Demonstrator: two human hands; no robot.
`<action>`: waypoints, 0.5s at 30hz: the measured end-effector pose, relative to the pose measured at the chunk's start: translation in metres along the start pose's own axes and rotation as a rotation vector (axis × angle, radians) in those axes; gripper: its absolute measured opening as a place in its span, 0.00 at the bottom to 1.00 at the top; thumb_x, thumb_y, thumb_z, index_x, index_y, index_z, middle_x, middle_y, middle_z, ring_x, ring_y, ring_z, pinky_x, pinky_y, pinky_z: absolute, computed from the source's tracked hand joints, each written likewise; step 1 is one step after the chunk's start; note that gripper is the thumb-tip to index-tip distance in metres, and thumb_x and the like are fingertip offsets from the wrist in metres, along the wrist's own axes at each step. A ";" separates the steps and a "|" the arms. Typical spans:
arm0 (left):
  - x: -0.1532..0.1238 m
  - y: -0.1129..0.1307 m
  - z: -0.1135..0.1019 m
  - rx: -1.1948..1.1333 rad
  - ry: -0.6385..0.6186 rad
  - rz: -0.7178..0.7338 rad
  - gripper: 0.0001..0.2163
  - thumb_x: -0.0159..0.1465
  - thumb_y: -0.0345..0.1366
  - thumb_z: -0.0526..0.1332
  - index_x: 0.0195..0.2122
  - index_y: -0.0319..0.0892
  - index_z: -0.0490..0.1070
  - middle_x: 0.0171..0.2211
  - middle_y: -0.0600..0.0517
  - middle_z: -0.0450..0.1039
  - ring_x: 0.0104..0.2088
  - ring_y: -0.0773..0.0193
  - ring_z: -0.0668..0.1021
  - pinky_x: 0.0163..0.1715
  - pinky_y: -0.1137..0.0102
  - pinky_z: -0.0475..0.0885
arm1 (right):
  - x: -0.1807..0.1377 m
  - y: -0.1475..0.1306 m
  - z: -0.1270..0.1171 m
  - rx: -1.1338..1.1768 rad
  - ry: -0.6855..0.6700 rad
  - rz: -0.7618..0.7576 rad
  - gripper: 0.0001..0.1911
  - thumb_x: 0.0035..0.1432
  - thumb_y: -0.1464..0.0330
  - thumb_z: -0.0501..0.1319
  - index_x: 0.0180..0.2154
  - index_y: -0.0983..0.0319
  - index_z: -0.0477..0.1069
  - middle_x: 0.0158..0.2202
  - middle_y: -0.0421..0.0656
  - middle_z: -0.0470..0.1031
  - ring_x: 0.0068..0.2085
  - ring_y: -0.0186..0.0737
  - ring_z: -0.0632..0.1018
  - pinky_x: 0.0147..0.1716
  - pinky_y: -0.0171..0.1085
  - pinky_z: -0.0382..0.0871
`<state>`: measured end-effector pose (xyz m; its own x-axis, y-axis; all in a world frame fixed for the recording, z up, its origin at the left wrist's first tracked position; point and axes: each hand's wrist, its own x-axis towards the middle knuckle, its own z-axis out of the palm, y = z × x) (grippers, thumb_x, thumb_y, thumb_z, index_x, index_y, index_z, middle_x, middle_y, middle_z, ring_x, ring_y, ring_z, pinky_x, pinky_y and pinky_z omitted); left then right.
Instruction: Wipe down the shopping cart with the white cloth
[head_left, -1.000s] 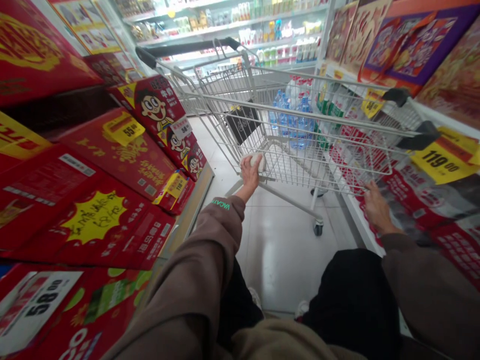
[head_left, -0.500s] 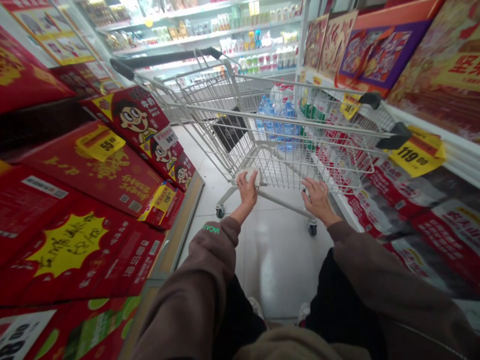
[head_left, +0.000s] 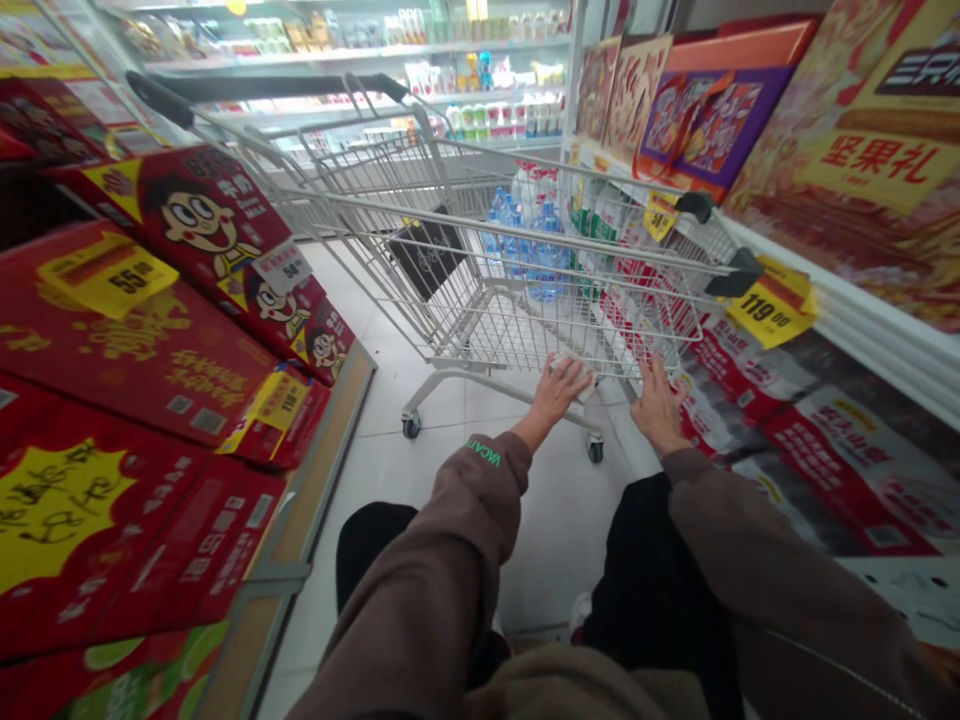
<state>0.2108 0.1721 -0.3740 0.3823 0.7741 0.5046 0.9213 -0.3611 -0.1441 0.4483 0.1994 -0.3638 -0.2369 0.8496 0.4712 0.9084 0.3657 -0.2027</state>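
A wire shopping cart (head_left: 517, 260) stands on the aisle floor in front of me, its basket empty. My left hand (head_left: 556, 388) presses a white cloth (head_left: 581, 378) against the lower near edge of the basket, fingers wrapped over it. My right hand (head_left: 657, 402) rests on the same edge just to the right, fingers spread against the wire. Both brown sleeves reach forward over my dark trousers.
Red gift boxes with yellow price tags (head_left: 150, 330) are stacked along the left shelf. Red and purple gift boxes (head_left: 795, 360) line the right shelving, with a yellow price tag (head_left: 769, 305). Water bottles (head_left: 529, 235) and stocked shelves (head_left: 420, 60) lie beyond the cart.
My left hand slid the cloth rightward along the basket's lower edge. My right hand left the right shelf and came to the cart beside it. The view has shifted left.
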 end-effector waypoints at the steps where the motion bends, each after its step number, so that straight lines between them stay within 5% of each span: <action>1: -0.010 -0.007 0.000 -0.002 -0.031 -0.004 0.18 0.74 0.33 0.54 0.62 0.53 0.72 0.62 0.47 0.71 0.65 0.51 0.70 0.69 0.41 0.61 | 0.000 0.001 -0.001 -0.007 0.010 -0.005 0.37 0.53 0.75 0.52 0.66 0.68 0.59 0.72 0.61 0.58 0.69 0.53 0.64 0.66 0.59 0.53; 6: -0.030 -0.033 0.001 -0.021 0.013 -0.146 0.21 0.73 0.31 0.56 0.64 0.60 0.70 0.62 0.48 0.71 0.66 0.54 0.69 0.70 0.45 0.61 | 0.009 -0.034 -0.002 0.014 0.177 -0.134 0.33 0.57 0.75 0.54 0.65 0.66 0.65 0.70 0.60 0.61 0.69 0.57 0.63 0.65 0.58 0.53; 10: -0.027 -0.040 0.004 -0.026 0.061 -0.336 0.24 0.73 0.30 0.55 0.68 0.60 0.66 0.65 0.46 0.67 0.68 0.51 0.65 0.71 0.41 0.56 | 0.025 -0.073 -0.003 0.043 0.038 -0.469 0.39 0.58 0.77 0.52 0.71 0.61 0.57 0.74 0.51 0.58 0.75 0.50 0.55 0.71 0.57 0.42; 15: -0.059 -0.061 -0.005 -0.062 -0.074 -0.247 0.20 0.72 0.30 0.57 0.61 0.58 0.73 0.62 0.46 0.71 0.64 0.51 0.69 0.64 0.46 0.67 | 0.030 -0.084 0.008 0.015 -0.088 -0.453 0.39 0.57 0.78 0.52 0.71 0.67 0.57 0.72 0.54 0.61 0.73 0.52 0.58 0.70 0.58 0.42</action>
<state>0.1316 0.1462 -0.3908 0.1528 0.8779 0.4539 0.9821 -0.1862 0.0295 0.3622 0.1968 -0.3398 -0.6383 0.6315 0.4403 0.7012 0.7129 -0.0059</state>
